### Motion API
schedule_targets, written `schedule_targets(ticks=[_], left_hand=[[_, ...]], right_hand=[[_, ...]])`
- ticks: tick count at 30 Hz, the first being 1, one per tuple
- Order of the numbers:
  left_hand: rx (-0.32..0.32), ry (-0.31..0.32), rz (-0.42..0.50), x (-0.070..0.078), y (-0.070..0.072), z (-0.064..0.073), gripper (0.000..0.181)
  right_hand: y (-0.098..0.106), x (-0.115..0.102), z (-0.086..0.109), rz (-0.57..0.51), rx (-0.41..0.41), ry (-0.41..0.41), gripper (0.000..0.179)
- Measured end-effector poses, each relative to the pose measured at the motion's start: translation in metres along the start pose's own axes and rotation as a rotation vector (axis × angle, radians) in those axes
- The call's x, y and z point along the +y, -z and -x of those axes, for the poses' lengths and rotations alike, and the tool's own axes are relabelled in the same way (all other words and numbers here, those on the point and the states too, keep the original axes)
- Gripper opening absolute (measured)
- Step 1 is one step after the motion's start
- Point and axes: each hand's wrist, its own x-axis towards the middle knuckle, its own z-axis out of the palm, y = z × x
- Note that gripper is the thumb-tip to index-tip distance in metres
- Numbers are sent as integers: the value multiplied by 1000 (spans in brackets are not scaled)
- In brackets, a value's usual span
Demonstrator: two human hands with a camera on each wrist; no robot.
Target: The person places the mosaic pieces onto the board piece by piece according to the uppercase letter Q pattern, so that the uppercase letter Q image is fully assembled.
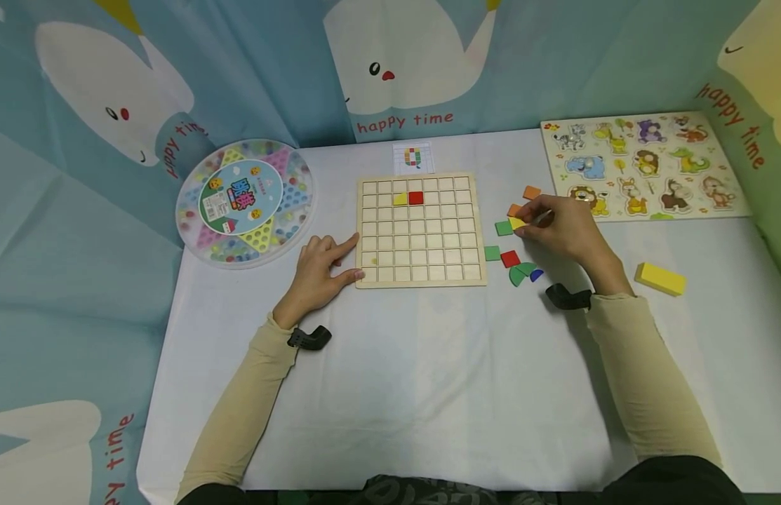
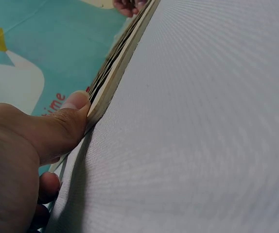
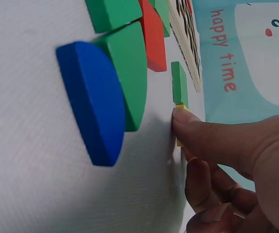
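Note:
A wooden grid board (image 1: 422, 266) lies on the white table, with a yellow piece (image 1: 400, 199) and a red square block (image 1: 416, 198) side by side in an upper row. My left hand (image 1: 318, 271) touches the board's left edge with thumb and index finger stretched out. At the right of the board, my right hand (image 1: 557, 226) pinches a small yellow block (image 1: 518, 223) between thumb and fingers. In the right wrist view that yellow block (image 3: 180, 141), partly hidden by the thumb, is next to a green block (image 3: 179, 82).
Around the right hand lie orange blocks (image 1: 532, 191), a red block (image 1: 510, 259), green quarter-round blocks (image 1: 518, 276) and a blue half-round block (image 3: 91, 104). A pattern card (image 1: 399, 165) is behind the board. Farther out are a round game box (image 1: 257, 256), an animal puzzle (image 1: 624, 150) and a yellow bar (image 1: 660, 278).

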Motion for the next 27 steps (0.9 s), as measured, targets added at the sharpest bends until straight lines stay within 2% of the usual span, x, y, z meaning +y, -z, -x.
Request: schedule_targets(ticks=[14, 27], left_hand=[[-3, 11, -3, 1, 1, 0, 74], [13, -10, 6, -1, -1, 0, 73]], right_hand=[[-4, -2, -3, 19, -44, -8, 32], [-7, -7, -6, 95, -55, 70, 30]])
